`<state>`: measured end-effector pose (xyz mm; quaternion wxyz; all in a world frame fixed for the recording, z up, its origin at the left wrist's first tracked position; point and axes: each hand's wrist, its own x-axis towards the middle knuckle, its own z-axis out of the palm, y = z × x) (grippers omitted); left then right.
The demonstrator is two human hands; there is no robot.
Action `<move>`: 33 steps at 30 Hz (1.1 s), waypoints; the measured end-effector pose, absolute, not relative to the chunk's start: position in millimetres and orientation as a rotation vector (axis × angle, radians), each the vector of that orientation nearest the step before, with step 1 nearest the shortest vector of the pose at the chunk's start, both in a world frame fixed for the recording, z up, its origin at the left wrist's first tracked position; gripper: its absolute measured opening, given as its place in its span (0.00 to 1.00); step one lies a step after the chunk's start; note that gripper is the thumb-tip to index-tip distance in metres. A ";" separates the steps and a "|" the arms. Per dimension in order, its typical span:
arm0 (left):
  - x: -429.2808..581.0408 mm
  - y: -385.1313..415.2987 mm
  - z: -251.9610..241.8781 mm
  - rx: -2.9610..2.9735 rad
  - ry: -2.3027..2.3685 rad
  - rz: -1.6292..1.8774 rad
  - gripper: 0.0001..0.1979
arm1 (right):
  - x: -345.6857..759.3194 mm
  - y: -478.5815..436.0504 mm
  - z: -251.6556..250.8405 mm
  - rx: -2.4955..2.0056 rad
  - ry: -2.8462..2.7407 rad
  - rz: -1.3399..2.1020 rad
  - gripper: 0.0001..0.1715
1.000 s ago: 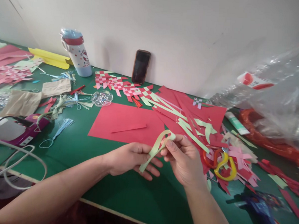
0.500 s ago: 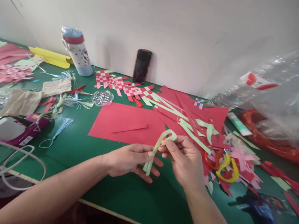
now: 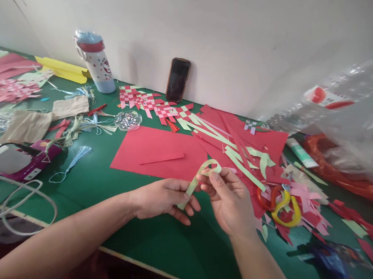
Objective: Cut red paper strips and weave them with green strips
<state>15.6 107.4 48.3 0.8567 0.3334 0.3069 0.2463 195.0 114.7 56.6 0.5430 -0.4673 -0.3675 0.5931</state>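
Observation:
A pale green paper strip is bent into a loop at its upper end and held above the table's front part. My left hand pinches its lower part between thumb and fingers, the other fingers spread below. At the loop, my right hand grips the strip between thumb and forefinger. Behind the hands lies a red paper sheet with a narrow red strip on it. More green strips lie on red paper just beyond my right hand.
Scissors with red and yellow handles lie among paper scraps at right. Woven paper pieces, a bead dish and a phone line the back. A bottle, tassels and a purple device stand or lie left.
The strip's two lower ends, apart before, now show as one band in my left hand. The loop at my right fingers looks rounder. Both hands stay nearly in place.

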 end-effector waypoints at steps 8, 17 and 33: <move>12.5 108.4 46.6 0.634 0.600 0.517 0.15 | 195.5 115.7 55.8 -1.076 -0.834 1.414 0.14; 13.9 109.6 46.8 0.626 0.551 0.534 0.10 | 193.4 115.3 55.1 -1.073 -0.826 1.388 0.14; 11.2 107.4 50.4 0.956 0.738 0.520 0.14 | 205.9 121.9 53.0 -1.115 -0.886 1.297 0.15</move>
